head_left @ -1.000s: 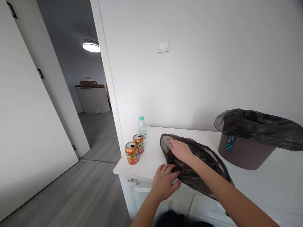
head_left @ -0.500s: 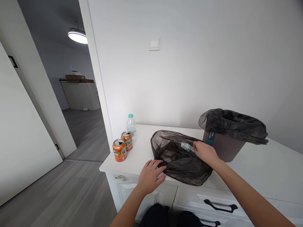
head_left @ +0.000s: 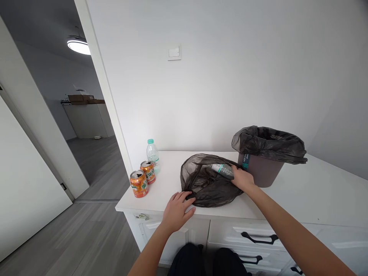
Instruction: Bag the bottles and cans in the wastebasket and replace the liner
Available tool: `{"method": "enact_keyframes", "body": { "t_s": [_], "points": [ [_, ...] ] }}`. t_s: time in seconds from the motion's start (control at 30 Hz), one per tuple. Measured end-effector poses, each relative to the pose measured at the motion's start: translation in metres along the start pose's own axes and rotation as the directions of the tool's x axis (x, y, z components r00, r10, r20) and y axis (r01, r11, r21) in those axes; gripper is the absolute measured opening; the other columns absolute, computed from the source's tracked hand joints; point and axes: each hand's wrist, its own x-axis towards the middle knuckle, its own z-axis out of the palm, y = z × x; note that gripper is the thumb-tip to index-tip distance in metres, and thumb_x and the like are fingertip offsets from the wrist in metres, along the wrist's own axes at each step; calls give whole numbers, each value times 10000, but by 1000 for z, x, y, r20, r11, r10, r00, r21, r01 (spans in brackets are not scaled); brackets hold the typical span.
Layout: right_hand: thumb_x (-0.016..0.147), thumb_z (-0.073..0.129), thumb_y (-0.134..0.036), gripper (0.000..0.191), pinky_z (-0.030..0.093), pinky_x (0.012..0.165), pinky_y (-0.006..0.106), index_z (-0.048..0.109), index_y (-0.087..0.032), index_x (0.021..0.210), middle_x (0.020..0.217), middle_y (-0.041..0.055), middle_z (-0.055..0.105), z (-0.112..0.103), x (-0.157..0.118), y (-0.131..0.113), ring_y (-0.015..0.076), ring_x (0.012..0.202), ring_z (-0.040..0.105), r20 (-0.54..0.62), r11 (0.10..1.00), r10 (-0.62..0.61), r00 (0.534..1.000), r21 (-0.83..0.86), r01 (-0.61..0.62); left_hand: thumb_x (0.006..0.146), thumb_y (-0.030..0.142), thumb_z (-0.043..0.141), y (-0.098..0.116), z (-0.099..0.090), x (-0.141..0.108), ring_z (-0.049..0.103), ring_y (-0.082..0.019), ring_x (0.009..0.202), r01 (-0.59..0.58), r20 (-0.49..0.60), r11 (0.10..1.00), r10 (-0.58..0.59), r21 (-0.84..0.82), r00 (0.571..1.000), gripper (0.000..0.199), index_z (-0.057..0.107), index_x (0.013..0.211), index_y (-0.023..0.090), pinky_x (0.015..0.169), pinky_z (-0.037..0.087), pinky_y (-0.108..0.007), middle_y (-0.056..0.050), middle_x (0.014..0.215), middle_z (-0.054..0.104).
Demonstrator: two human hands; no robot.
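Note:
A thin, dark see-through plastic bag (head_left: 212,193) lies spread on the white cabinet top, its mouth facing up. In that mouth rests a clear plastic bottle (head_left: 224,171) with a white and green label, lying on its side. My right hand (head_left: 243,179) is closed around the bottle's right end; its fingertips are partly hidden. At the bag's near left edge is my left hand (head_left: 176,211), fingers stretched out and touching the film, thumb apart. Left of the bag stand two opened orange soda cans (head_left: 139,184) and an upright clear bottle (head_left: 152,154) with a green cap.
A mauve bin (head_left: 263,170) lined with a dark bag (head_left: 270,145) stands behind my right hand. The white cabinet (head_left: 310,195) has black drawer handles (head_left: 259,238) below its front edge. A wall rises behind it, and a doorway (head_left: 83,161) opens at the left.
My right hand and the bottle have shifted slightly, with more of the bottle showing now. The bag's near right side has drawn in. The whole view has moved a little.

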Motion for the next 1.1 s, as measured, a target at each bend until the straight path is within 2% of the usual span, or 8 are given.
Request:
{"method": "enact_keyframes", "body": {
  "t_s": [0.1,0.2,0.33,0.47,0.67,0.87,1.0,1.1],
  "points": [
    [827,559,-203,503,430,773,357,457,-169,1319,1090,157,654,-1,-1,1,278,997,638,26,1000,11,1000,20,-12,967,381,436,1,-1,1,473,-223,1277,9,18,1000,-9,5,1000,332,590,1252,306,1111,336,-468,-22,1396,531],
    [833,570,-388,499,423,812,359,491,-236,1301,1134,118,661,-9,-6,4,282,1037,624,12,986,-2,1000,167,0,966,379,438,1,0,1,479,-224,1272,1,10,1000,-2,11,1000,329,591,1248,307,1105,344,-467,-23,1390,535],
    [786,555,-588,533,429,816,351,581,-244,1193,1128,85,679,-28,-10,11,286,999,629,-68,899,17,998,438,14,963,377,444,-1,2,2,479,-227,1274,-11,-2,1000,11,18,1000,328,594,1244,301,1101,353,-461,-28,1388,535],
    [811,474,-606,483,350,958,448,637,-250,1092,1114,70,690,-54,-14,8,302,1028,611,-67,885,45,997,465,-9,962,382,443,-1,2,3,476,-233,1276,-6,6,1000,6,19,1000,330,597,1242,296,1098,354,-466,-35,1388,536],
    [803,475,-382,284,340,902,396,635,-262,1004,962,51,698,-83,-24,-4,269,977,600,-73,950,-38,997,305,59,956,388,454,-1,2,3,491,-232,1254,-13,-19,1000,14,14,1000,328,601,1238,306,1091,360,-461,-29,1371,549],
    [734,572,-210,383,351,746,328,519,-182,1113,864,106,644,-76,-27,-5,277,860,588,-9,984,-152,988,-96,151,956,380,458,-2,2,3,496,-235,1257,-11,-18,1000,11,-1,1000,326,603,1235,295,1093,361,-467,-36,1368,554],
    [834,511,-324,403,372,651,295,444,-199,1211,823,67,646,-69,-25,3,236,723,593,49,973,-154,987,181,143,952,374,460,-2,2,2,500,-234,1252,-19,-38,1000,19,-5,999,315,613,1217,300,1092,362,-466,-30,1366,556],
    [881,442,-379,428,413,678,289,427,-253,1289,843,38,664,-57,-18,14,225,785,616,27,880,-215,976,438,182,952,376,462,-3,3,1,492,-230,1260,-13,-30,1000,12,-14,999,316,609,1221,298,1095,359,-463,-27,1374,550]
  ]
}}
